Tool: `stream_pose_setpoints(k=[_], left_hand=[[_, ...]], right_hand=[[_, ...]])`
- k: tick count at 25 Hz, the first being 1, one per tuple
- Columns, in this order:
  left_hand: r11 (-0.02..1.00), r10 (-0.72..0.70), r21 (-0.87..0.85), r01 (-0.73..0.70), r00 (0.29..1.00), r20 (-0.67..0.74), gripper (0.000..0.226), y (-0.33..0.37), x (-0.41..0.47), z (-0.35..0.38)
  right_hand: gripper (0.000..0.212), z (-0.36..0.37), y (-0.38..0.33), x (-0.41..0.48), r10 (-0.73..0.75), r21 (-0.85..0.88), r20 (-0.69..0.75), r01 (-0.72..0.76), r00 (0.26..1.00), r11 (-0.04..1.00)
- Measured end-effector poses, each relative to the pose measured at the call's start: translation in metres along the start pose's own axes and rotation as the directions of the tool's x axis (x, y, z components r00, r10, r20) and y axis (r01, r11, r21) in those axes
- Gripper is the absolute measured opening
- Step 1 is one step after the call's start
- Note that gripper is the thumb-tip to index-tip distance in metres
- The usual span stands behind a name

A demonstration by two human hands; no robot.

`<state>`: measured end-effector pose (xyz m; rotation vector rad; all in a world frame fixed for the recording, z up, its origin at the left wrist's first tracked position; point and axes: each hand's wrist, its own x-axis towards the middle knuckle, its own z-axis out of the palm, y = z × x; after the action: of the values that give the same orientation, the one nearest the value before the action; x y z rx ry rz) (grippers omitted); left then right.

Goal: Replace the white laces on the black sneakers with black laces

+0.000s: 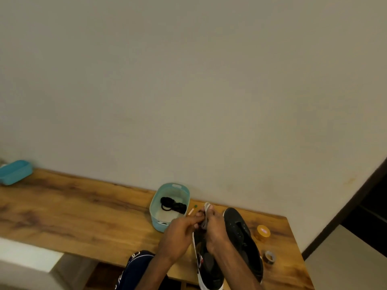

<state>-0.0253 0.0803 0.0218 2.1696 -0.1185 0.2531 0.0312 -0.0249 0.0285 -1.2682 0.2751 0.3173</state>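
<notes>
Head view: low in the frame, just right of centre, a white lace [206, 213] rises in a short loop above a black sneaker [208, 263] that lies on the wooden table [83, 210] under your hands. The lace looks soft, light and limp. It should slide through the eyelets if you take it near the shoe and draw it straight. The sneaker looks light, with a firm sole, so steady it there.

Your right hand [215, 229] pinches the loop between thumb and fingertip, with the other fingers curled. Your left hand [178, 233] is just beside it, fingers curled and meeting the lace lower down. This looks like a pinch too, though blur hides the contact.

A second sneaker [240, 231] lies just right of your hands, with no white lace visible on it. The black laces [173, 206] are bundled in a teal basket [158, 203] just up and left of your hands. A yellow roll [262, 232] and a grey roll [269, 257] sit near the table's right edge.
</notes>
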Motion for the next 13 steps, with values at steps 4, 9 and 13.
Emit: stream_pose_setpoints(k=[4,9,13], left_hand=[[0.977,-0.205,0.018,0.21,0.966,-0.16,0.033,-0.042,0.019,-0.031],[0.771,-0.514,0.255,0.584,0.807,-0.291,0.049,-0.096,0.052,-0.06],[0.717,-0.542,0.336,0.611,0.791,-0.283,0.053,-0.113,0.066,-0.057]], right_hand=[[0.038,0.016,0.01,0.044,-0.052,-0.196,0.019,0.055,0.998,0.979],[0.03,0.044,0.017,0.113,-0.011,-0.693,0.236,0.176,0.972,0.699],[0.025,0.073,0.031,0.166,0.072,-0.858,0.43,0.383,0.9,0.341]])
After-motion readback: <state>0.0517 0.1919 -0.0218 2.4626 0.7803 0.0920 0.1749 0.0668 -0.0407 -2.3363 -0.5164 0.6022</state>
